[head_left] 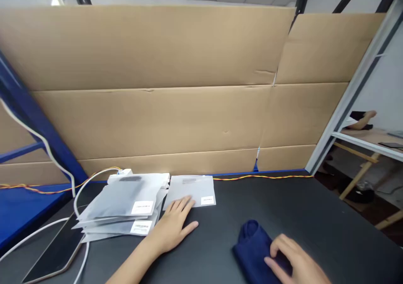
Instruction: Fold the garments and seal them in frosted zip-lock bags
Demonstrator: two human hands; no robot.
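My left hand (173, 226) lies with spread fingers, its fingertips on the lower edge of a flat translucent bag (190, 187) with a white label. Dark blue folded cloth (255, 250) rests on the black table at the lower right, a rolled loop at its top end. At the cloth's right side is my right hand (291, 259), thumb and forefinger curved and apart; whether they touch the fabric is hard to tell. Left of my left hand sits a stack of frosted bags (126, 204) with white labels, the top one holding something greyish.
A dark tablet or phone-like slab (56, 250) lies at the left, with white cables around it. Cardboard panels (176, 120) stand behind the black table (226, 229). Beyond the frame at right, a person's arm (362, 122) shows over another table.
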